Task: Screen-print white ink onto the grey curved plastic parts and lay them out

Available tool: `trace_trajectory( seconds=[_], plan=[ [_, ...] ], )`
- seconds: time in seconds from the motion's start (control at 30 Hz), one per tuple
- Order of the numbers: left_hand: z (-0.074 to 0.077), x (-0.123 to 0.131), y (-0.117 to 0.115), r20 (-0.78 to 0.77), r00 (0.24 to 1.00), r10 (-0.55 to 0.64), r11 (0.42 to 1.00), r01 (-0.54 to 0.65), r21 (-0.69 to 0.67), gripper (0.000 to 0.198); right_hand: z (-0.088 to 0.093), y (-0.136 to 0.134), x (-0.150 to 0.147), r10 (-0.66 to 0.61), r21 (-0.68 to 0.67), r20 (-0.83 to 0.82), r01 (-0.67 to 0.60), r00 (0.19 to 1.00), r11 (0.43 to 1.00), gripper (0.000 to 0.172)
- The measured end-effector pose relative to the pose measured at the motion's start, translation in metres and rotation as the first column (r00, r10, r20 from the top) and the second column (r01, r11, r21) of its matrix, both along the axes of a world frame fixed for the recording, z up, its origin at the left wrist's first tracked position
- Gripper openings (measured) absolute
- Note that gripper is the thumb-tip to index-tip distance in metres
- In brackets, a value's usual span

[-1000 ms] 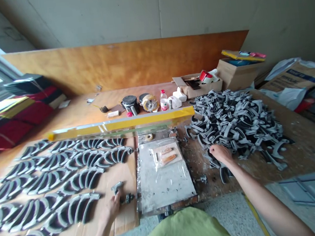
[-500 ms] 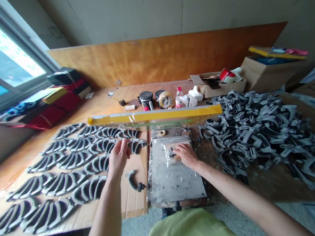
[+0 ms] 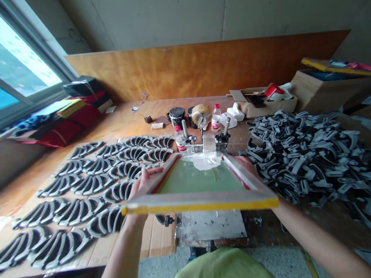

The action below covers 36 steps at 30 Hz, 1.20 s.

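A wooden printing screen frame (image 3: 200, 201) with a yellow-taped front edge and green mesh (image 3: 197, 179) slopes down over the metal base plate (image 3: 210, 226). My left hand (image 3: 143, 182) grips the frame's left rail, fingers wrapped over it. Only a little of my right hand (image 3: 245, 161) shows behind the right rail, which it holds. White ink (image 3: 204, 161) lies on the mesh at the hinge end, by the clamps (image 3: 205, 141).
Rows of grey curved plastic parts (image 3: 79, 197) lie on cardboard at the left. A big loose heap of the same parts (image 3: 308, 153) fills the right. Ink tins (image 3: 177, 113), tape roll (image 3: 200, 111), a small bottle (image 3: 215, 118) and cardboard boxes (image 3: 260, 101) stand behind.
The screen frame stood raised, edge-on; now it is tilted down over the plate. My hands left the part on the plate and the parts at left and took the frame's two side rails.
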<state>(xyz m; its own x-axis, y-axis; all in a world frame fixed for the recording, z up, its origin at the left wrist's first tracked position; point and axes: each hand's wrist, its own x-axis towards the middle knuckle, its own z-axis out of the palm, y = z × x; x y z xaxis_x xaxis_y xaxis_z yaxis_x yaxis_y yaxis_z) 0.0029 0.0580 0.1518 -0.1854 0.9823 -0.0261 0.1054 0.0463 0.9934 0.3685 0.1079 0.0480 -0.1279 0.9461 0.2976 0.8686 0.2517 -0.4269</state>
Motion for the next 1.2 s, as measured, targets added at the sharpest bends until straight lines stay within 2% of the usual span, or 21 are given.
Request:
trace_trajectory(
  seconds=[0.03, 0.1, 0.2, 0.27, 0.33, 0.43, 0.53, 0.6, 0.7, 0.8, 0.93, 1.0, 1.07, 1.13, 1.2],
  plan=[
    [-0.009, -0.004, -0.011, -0.007, 0.999, -0.034, 0.995, 0.034, -0.091, 0.053, 0.012, 0.011, 0.004, -0.026, 0.026, -0.021, 0.027, 0.999, 0.999, 0.042],
    [-0.031, -0.01, -0.029, -0.015, 0.995, -0.094, 0.966, 0.087, -0.243, 0.053, 0.033, 0.032, -0.001, -0.001, 0.09, -0.035, 0.004, 0.999, 0.996, 0.044],
    [-0.078, -0.01, -0.045, 0.059, 0.989, -0.138, 0.92, 0.15, -0.362, 0.074, 0.051, 0.054, -0.034, 0.146, 0.092, 0.074, -0.152, 0.987, 0.984, 0.057],
    [-0.111, -0.007, -0.049, 0.092, 0.987, -0.133, 0.909, 0.159, -0.385, 0.089, 0.051, 0.062, -0.057, 0.192, 0.009, 0.188, -0.197, 0.963, 0.98, 0.053],
    [-0.137, -0.003, -0.05, 0.063, 0.991, -0.121, 0.915, 0.136, -0.379, 0.092, 0.046, 0.064, -0.072, 0.201, -0.106, 0.263, -0.179, 0.943, 0.978, 0.038],
    [-0.159, -0.002, -0.049, -0.02, 0.994, -0.11, 0.92, 0.094, -0.381, 0.086, 0.035, 0.059, -0.079, 0.186, -0.242, 0.321, -0.11, 0.929, 0.964, 0.017],
    [-0.163, -0.003, -0.049, -0.055, 0.992, -0.114, 0.912, 0.082, -0.403, 0.079, 0.024, 0.046, -0.083, 0.199, -0.231, 0.356, -0.121, 0.913, 0.965, 0.009],
    [-0.162, -0.004, -0.05, -0.044, 0.992, -0.116, 0.907, 0.088, -0.412, 0.076, 0.018, 0.031, -0.084, 0.277, -0.202, 0.353, -0.216, 0.894, 0.955, 0.014],
    [-0.16, -0.003, -0.052, -0.016, 0.992, -0.123, 0.898, 0.104, -0.427, 0.071, 0.015, 0.007, -0.079, 0.445, -0.21, 0.32, -0.396, 0.836, 0.894, 0.023],
    [-0.161, -0.003, -0.054, -0.012, 0.992, -0.124, 0.896, 0.106, -0.432, 0.069, 0.022, -0.008, -0.065, 0.566, -0.225, 0.285, -0.52, 0.774, 0.824, 0.03],
    [-0.167, -0.004, -0.054, -0.022, 0.994, -0.104, 0.905, 0.085, -0.418, 0.068, 0.038, 0.002, -0.051, 0.671, -0.282, 0.251, -0.611, 0.697, 0.74, 0.029],
    [-0.169, -0.004, -0.053, -0.016, 0.995, -0.103, 0.907, 0.087, -0.411, 0.069, 0.039, 0.012, -0.054, 0.653, -0.282, 0.226, -0.593, 0.723, 0.754, 0.027],
    [-0.169, -0.004, -0.053, -0.009, 0.994, -0.105, 0.911, 0.093, -0.402, 0.07, 0.032, 0.015, -0.061, 0.576, -0.22, 0.223, -0.535, 0.786, 0.816, 0.028],
    [-0.167, -0.003, -0.052, 0.002, 0.995, -0.101, 0.914, 0.093, -0.395, 0.072, 0.019, 0.008, -0.067, 0.515, -0.133, 0.243, -0.497, 0.822, 0.857, 0.031],
    [-0.162, -0.002, -0.052, 0.008, 0.996, -0.091, 0.916, 0.087, -0.392, 0.074, 0.007, -0.006, -0.067, 0.525, -0.082, 0.259, -0.523, 0.811, 0.848, 0.033]
  ],
)
